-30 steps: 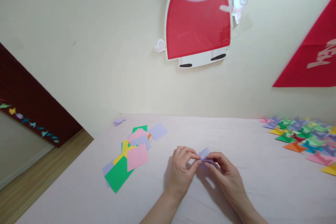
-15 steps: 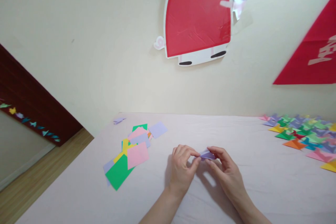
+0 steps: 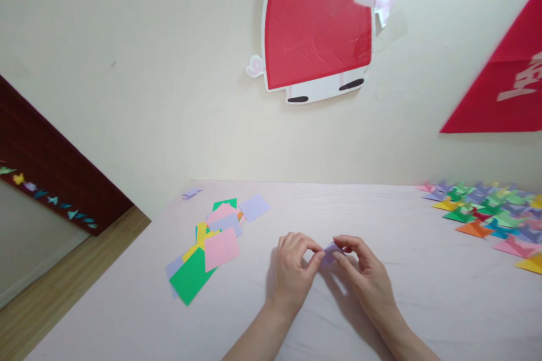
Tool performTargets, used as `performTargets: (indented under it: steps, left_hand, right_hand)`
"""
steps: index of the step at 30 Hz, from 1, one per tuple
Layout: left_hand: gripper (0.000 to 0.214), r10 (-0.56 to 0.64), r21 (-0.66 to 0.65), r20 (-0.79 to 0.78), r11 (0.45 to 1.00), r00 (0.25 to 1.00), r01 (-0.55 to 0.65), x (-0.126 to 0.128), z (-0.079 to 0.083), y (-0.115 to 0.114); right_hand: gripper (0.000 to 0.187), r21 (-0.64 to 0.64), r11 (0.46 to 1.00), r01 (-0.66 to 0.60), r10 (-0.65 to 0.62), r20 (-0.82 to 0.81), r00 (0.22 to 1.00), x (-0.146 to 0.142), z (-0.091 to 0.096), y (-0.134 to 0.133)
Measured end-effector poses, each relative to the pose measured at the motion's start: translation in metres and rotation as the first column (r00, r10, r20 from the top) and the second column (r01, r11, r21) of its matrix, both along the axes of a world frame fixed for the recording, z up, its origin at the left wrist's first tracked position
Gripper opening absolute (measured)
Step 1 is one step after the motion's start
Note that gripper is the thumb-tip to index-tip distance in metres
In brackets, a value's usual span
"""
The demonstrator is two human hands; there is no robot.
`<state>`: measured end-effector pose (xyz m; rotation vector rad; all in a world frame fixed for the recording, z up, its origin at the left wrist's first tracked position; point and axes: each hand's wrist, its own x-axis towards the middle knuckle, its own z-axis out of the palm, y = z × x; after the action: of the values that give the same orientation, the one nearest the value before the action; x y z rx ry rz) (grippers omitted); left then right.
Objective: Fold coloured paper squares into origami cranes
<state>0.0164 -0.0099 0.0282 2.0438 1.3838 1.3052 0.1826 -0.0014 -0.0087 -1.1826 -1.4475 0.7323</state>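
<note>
While left fingers stay pinched, purple paper changes shape

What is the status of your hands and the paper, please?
Left hand, right hand: both holding purple paper, partly hidden. Loose sheets off left, nothing visibly blocking.

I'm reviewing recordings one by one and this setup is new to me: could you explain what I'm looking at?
There is no machine: a person works with two bare hands, filmed by one camera worn on the head, looking forward and down. The left hand and right hand hold a small folded lilac paper between them. On the pale surface, loose colored paper sheets overlap to the left; many folded paper figures are grouped at the right. A cartoon cutout is on the wall behind.
</note>
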Motion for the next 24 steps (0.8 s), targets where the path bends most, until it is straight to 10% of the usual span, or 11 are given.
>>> performTargets:
  steps: [9, 18, 24]
  left_hand:
    - [0.012, 0.081, 0.122, -0.045, 0.990, 0.996, -0.075, -0.001, -0.005, 0.001]
    - [0.027, 0.018, -0.388, 0.440, 0.905, 0.898, 0.172, 0.016, -0.012, -0.005]
    - [0.014, 0.024, -0.303, 0.098, 0.953, 0.995, 0.006, 0.000, -0.012, 0.004]
  right_hand:
    - [0.003, 0.318, 0.948, -0.002, -0.082, 0.250, 0.965, 0.003, 0.013, 0.000]
    - [0.013, 0.491, 0.853, -0.178, -0.083, 0.464, 0.882, -0.004, 0.019, -0.003]
    - [0.022, 0.502, 0.852, -0.145, -0.177, 0.539, 0.823, -0.008, 0.020, -0.009]
